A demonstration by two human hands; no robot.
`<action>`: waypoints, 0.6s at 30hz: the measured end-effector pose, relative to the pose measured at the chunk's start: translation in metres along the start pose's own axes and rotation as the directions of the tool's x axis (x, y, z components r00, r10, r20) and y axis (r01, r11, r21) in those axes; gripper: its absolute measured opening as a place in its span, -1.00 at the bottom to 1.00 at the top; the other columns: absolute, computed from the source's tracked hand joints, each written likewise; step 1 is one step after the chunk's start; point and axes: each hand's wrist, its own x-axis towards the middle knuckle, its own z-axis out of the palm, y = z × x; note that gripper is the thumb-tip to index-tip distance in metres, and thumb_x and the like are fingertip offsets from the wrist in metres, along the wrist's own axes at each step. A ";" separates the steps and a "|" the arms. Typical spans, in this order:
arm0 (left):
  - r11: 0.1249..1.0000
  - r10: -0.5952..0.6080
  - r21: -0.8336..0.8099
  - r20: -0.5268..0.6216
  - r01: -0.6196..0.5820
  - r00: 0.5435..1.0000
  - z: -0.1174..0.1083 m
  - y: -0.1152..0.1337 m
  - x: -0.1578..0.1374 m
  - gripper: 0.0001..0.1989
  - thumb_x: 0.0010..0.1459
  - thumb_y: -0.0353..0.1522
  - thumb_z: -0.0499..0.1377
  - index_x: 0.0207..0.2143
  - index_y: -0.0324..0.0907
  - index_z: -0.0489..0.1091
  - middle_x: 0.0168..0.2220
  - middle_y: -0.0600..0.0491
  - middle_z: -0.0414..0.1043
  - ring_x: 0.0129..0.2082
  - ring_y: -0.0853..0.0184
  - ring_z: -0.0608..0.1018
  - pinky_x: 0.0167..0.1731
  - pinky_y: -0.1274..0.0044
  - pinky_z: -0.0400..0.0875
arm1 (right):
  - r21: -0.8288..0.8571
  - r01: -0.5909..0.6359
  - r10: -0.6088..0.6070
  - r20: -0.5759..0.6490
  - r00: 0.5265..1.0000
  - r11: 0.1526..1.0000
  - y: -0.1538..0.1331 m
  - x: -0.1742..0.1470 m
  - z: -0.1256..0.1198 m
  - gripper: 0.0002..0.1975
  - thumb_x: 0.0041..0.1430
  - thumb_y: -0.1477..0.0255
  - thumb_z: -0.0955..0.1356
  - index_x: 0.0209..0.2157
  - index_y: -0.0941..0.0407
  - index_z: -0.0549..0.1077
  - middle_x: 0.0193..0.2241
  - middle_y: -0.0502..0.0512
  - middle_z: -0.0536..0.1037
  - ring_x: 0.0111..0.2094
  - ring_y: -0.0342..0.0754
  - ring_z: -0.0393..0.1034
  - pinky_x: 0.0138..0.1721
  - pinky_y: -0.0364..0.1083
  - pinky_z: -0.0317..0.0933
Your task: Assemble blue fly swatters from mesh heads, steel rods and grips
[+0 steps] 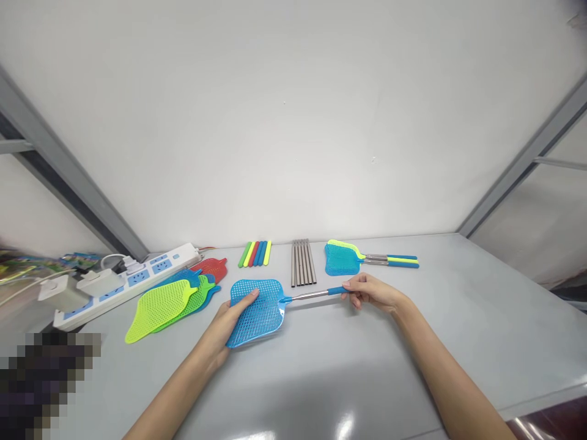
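Observation:
A blue fly swatter (260,313) with a metal shaft and a blue grip is held level above the grey table. My left hand (228,324) clasps the left edge of its mesh head, thumb on top. At the other end, my right hand (369,292) pinches the tip of the blue grip. Behind it stand out a row of metal tubes (303,263) and a row of coloured handle grips (255,253). Loose mesh swatter heads (160,305) in yellow, green, blue and red overlap at the left. Whole fly swatters (343,260) lie stacked beyond my right hand.
A white power strip (158,266) with plugged-in adapters (64,292) and cables runs along the table's left side. A white wall (293,122) rises behind the table (481,318), with grey frame posts on both sides. A pixelated dark patch covers the lower left.

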 end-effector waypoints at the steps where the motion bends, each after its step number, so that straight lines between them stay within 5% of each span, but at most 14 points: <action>1: 1.000 -0.002 0.002 -0.003 0.002 1.000 0.000 0.000 0.000 -0.58 -0.18 -0.21 0.21 -0.24 -0.25 0.35 -0.29 -0.10 0.46 -0.37 0.23 0.51 -0.36 0.48 0.42 | -0.002 0.001 -0.001 0.000 1.000 1.000 0.000 0.000 0.000 -0.69 -0.03 0.28 0.28 -0.52 0.27 0.45 -0.77 0.00 0.34 -0.69 -0.23 0.17 -0.58 -0.19 0.03; 18: 1.000 -0.006 0.015 -0.015 0.006 1.000 -0.005 -0.002 0.008 -0.59 -0.18 -0.20 0.20 -0.28 -0.27 0.38 -0.32 -0.09 0.47 -0.37 0.22 0.52 -0.32 0.46 0.41 | -0.039 0.011 -0.012 -0.016 1.000 0.999 -0.005 -0.003 0.003 -0.67 -0.05 0.25 0.28 -0.52 0.26 0.45 -0.77 0.00 0.33 -0.68 -0.23 0.16 -0.58 -0.19 0.05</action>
